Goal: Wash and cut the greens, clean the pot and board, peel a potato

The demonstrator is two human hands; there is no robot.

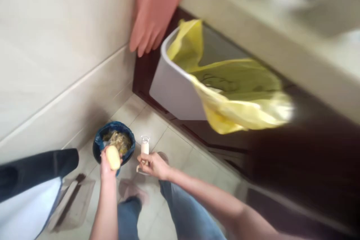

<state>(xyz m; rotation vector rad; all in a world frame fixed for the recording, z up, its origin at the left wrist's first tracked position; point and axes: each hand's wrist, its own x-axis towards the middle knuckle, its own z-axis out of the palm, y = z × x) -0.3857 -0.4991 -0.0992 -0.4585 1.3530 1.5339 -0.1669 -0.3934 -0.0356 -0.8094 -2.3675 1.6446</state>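
My left hand [108,167] is closed around a pale yellow, smooth peeled potato [113,157], held above the near rim of a dark bin [97,155]. A blue bag lines this bin, and a heap of peelings [120,140] lies inside. To the right, my right hand [153,165] grips a peeler [145,146] with a pale handle and a metal head pointing away from me. The peeler is apart from the potato. A thin pale strip or loop shows below my right fingers; I cannot make out what it is.
A grey bin [177,90] with a yellow bag [225,112] hangs on the dark cabinet below the counter [253,26]. Pink rubber gloves [157,11] hang over the counter's corner. A wall [56,26] stands left. A dark and white object [36,172] juts in at lower left.
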